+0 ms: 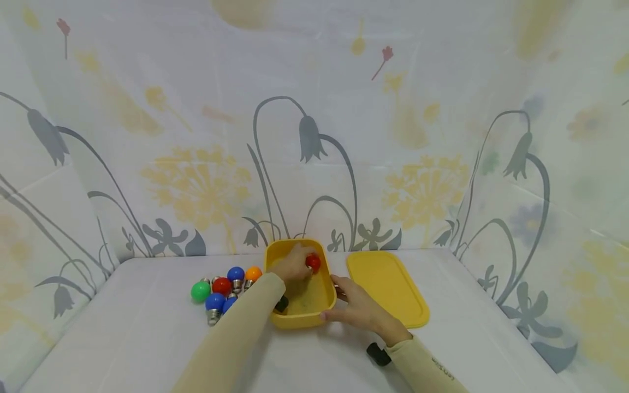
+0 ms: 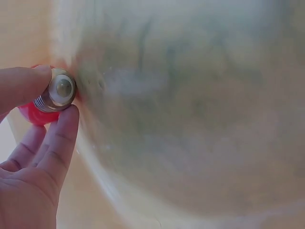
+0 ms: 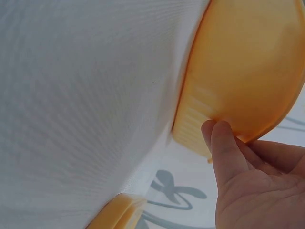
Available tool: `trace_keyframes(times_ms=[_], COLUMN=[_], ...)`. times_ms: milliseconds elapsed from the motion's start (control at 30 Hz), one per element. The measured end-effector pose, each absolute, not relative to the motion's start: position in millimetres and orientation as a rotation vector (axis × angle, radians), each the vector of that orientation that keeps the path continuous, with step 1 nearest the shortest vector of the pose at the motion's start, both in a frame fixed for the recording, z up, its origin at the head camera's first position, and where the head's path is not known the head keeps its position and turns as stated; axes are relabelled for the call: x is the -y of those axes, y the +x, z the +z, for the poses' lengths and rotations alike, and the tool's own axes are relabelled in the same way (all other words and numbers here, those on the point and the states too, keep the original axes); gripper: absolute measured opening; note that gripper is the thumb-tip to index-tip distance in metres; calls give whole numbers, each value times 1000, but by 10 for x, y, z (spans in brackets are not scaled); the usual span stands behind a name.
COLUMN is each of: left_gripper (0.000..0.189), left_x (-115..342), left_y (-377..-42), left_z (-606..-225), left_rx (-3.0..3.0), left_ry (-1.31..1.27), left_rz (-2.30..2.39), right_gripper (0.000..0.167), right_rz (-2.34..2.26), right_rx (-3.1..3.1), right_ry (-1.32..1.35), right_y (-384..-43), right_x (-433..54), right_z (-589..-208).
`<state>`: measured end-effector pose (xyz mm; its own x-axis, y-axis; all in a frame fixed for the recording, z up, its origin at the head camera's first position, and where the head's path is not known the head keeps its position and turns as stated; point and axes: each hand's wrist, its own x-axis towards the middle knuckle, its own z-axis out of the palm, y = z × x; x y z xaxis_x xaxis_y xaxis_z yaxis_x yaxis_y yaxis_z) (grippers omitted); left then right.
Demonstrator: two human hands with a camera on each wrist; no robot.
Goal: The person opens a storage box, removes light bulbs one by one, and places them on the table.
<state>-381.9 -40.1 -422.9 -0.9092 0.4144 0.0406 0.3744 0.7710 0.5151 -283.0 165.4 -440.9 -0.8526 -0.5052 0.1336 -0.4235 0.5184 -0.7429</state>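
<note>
My left hand [image 1: 293, 264] reaches inside a yellow plastic container [image 1: 301, 321]. Its thumb and fingers pinch a red light bulb [image 1: 313, 262] near the container's right inner wall. In the left wrist view the red bulb's metal screw base [image 2: 59, 89] faces the camera, with the thumb over it and fingers below. My right hand [image 1: 357, 307] touches the container's near right corner from outside. The right wrist view shows its fingertips [image 3: 222, 131] against the outer wall of the container [image 3: 248, 62].
Left of the container lie several loose bulbs: a green bulb [image 1: 200, 292], a red bulb [image 1: 221, 286], an orange bulb [image 1: 253, 273] and blue ones such as this blue bulb [image 1: 215, 302]. A flat yellow lid [image 1: 388, 286] lies on the right. Patterned cloth [image 1: 314, 136] hangs behind.
</note>
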Motion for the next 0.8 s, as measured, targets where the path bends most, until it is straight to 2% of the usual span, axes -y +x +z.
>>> trace_keyframes(times_ms=[233,800], left_gripper=[44,54], left_x=[395,370], left_y=[-3817,-3727], left_z=[-4212,-4150], left_rx=[-2882,-2730], left_ry=[731,563], left_rz=[807,912], right_gripper=[98,98], right_rz=[-1281,-1253], right_rx=[-2631,-2637], right_ry=[-819,-746], right_y=[-2806,-2824], right_x=[-1656,-1638], right_z=[-4376,-4409])
